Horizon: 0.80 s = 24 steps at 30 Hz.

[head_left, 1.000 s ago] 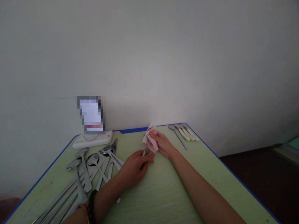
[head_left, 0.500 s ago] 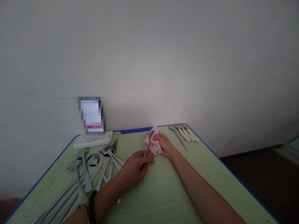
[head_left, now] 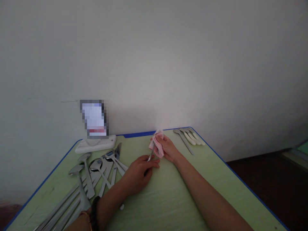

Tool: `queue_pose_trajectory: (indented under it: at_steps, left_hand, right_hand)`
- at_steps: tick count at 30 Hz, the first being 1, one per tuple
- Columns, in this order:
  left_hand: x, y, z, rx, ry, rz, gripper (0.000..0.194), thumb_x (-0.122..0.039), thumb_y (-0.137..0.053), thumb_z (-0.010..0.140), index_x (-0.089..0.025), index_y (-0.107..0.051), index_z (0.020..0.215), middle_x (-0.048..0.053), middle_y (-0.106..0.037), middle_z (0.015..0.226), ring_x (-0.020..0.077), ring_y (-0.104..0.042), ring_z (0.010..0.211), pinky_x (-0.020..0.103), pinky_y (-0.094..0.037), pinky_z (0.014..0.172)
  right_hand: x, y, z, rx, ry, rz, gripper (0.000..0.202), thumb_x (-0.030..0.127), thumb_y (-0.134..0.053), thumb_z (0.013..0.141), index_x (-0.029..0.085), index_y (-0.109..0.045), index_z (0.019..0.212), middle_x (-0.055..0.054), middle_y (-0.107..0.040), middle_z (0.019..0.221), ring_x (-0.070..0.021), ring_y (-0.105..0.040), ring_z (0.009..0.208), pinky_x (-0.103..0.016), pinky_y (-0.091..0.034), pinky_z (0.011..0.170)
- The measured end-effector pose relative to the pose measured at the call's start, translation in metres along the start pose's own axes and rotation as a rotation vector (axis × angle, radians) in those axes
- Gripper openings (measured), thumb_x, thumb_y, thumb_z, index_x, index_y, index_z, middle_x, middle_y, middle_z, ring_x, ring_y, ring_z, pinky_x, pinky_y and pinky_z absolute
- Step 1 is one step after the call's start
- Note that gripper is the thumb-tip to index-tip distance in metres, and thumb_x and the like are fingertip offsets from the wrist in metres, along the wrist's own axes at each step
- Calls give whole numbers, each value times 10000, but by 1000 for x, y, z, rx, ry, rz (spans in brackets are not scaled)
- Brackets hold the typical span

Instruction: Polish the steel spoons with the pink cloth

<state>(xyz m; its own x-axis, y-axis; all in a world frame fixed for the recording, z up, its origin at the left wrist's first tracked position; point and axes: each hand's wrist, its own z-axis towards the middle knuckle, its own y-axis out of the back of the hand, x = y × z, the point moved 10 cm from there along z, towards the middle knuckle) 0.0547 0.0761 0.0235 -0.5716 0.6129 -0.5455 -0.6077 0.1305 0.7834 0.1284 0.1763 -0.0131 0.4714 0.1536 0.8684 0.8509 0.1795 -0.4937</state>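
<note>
While the left hand (head_left: 139,173) has its grip clamped on the lower part of a slim metal utensil (head_left: 151,155), the right hand (head_left: 169,150) has its grip clamped on a pink-and-white cloth (head_left: 158,148). Utensil slants from the left fingers up into the cloth folds, close to the far edge of the bench (head_left: 173,192), roughly midway between its side edges. Upper end covered by the cloth; type of utensil cannot be told.

Bench: pale green top, blue rim, far edge along a pale wall (head_left: 154,64). Near the far right corner, one all-metal spoon (head_left: 185,142) lies beside a row of light-handled utensils (head_left: 195,139), heads toward the far edge.

Left side: overlapping heap of metal cutlery (head_left: 96,175), several spoon bowls and one broad blade pointing mostly toward the far edge, long handles running toward the near left. Left forearm crosses over part of the heap; dark bracelet (head_left: 95,213) at that wrist.

Far left corner: white slab-like object (head_left: 95,143) lying flat, with an upright device (head_left: 93,118) at its back, leaning slightly, lit screen pixelated and unreadable.
</note>
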Motion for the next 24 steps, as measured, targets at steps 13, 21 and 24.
queue_pose_trajectory:
  at_steps: [13,21,24]
  left_hand:
    - [-6,1,-1,2,-33,23,377,-43,-467,754,-229,-672,1010,7,-646,1164,181,-549,1102,335,-417,995]
    - [-3,1,1,3,-18,5,376,-45,-468,750,-231,-677,1001,9,-646,1162,182,-552,1094,333,-418,993]
    - [-2,1,1,-1,-4,1,375,-47,-468,752,-231,-677,1003,21,-642,1160,180,-560,1080,324,-423,985]
  right_hand:
    - [-3,0,0,-15,-38,-69,323,436,-713,629,170,-560,729,12,-640,625,-100,-549,496,-224,-436,471]
    - [0,-3,-2,-19,-43,-48,228,317,-694,626,176,-560,744,10,-654,635,-105,-561,527,-226,-456,518]
    - [0,-4,-2,-8,-47,-19,165,262,-653,627,178,-563,737,2,-665,654,-121,-581,556,-256,-482,561]
